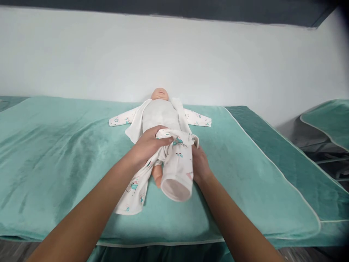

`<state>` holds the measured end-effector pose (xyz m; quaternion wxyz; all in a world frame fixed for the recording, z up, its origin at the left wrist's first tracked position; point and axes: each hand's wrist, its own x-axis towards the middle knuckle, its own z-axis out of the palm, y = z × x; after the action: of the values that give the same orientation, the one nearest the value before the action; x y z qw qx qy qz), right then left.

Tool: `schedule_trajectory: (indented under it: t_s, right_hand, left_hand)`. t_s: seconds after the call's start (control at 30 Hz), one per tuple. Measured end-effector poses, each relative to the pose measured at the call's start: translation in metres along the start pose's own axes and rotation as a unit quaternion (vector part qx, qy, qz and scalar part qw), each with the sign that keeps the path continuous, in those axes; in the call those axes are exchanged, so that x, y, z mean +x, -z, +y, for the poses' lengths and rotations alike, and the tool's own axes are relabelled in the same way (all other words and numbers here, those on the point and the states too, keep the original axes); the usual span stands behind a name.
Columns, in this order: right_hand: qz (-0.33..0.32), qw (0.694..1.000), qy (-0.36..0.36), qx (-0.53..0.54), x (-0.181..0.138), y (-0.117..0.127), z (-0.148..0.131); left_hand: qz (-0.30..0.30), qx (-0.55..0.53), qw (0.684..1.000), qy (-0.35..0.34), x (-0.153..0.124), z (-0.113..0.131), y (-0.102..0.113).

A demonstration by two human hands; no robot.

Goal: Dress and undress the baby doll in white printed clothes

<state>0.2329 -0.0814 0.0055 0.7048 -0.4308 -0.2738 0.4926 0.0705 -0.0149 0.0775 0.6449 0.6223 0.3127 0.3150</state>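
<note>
A baby doll (160, 112) lies on its back with its head toward the wall, wearing an open white jacket (134, 127) with printed sleeves spread to both sides. White baby pants (178, 163) with a teal and pink print are partly over its legs. My left hand (148, 143) grips the waistband, thumb on top. On the opposite side, my right hand (200, 163) holds the waistband edge, its fingers partly hidden by the cloth. One pant leg points toward me with its round cuff open; the other lies flat to the left. A bare doll leg (157, 174) shows between them.
A green plush blanket (240, 174) covers the table, with a darker green cover (294, 160) under it on the right. A white wall (174, 54) stands behind. At the far right, green cloth (329, 122) hangs over a metal rack (329, 158).
</note>
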Motion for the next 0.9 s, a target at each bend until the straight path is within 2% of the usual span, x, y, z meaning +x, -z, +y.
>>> schedule_trajectory:
  t_s: [0.1, 0.17, 0.3, 0.37, 0.47, 0.57, 0.7, 0.8, 0.9]
  right_hand:
    - [0.025, 0.999, 0.019, -0.026, 0.016, -0.012, -0.003]
    - [0.043, 0.995, 0.057, -0.075, 0.033, -0.014, -0.005]
    - [0.060, 0.965, 0.151, -0.206, 0.071, -0.007, 0.000]
    - [0.056, 0.952, 0.166, -0.250, 0.084, -0.002, 0.004]
    - [0.039, 0.949, 0.154, -0.274, 0.085, 0.002, 0.005]
    - [-0.019, 0.941, 0.168, -0.293, 0.071, -0.004, -0.007]
    - [-0.152, 0.915, 0.172, -0.332, 0.063, -0.027, -0.038]
    - [-0.265, 0.884, 0.096, -0.373, 0.070, -0.049, -0.056]
    - [-0.298, 0.873, 0.045, -0.383, 0.075, -0.063, -0.056]
  left_hand:
    - [0.061, 0.113, 0.990, -0.066, 0.012, -0.001, 0.000]
    - [0.099, 0.171, 0.975, -0.098, 0.022, -0.003, 0.000]
    - [0.143, 0.217, 0.955, -0.144, 0.040, -0.007, 0.009]
    - [0.129, 0.182, 0.965, -0.136, 0.046, -0.010, 0.019]
    - [0.040, 0.066, 0.994, -0.071, 0.051, -0.016, 0.039]
    - [-0.001, -0.037, 0.999, -0.033, 0.052, -0.027, 0.054]
    - [0.032, -0.099, 0.993, -0.058, 0.051, -0.038, 0.057]
    - [0.053, -0.100, 0.991, -0.073, 0.050, -0.039, 0.055]
    - [0.053, -0.097, 0.990, -0.083, 0.048, -0.039, 0.056]
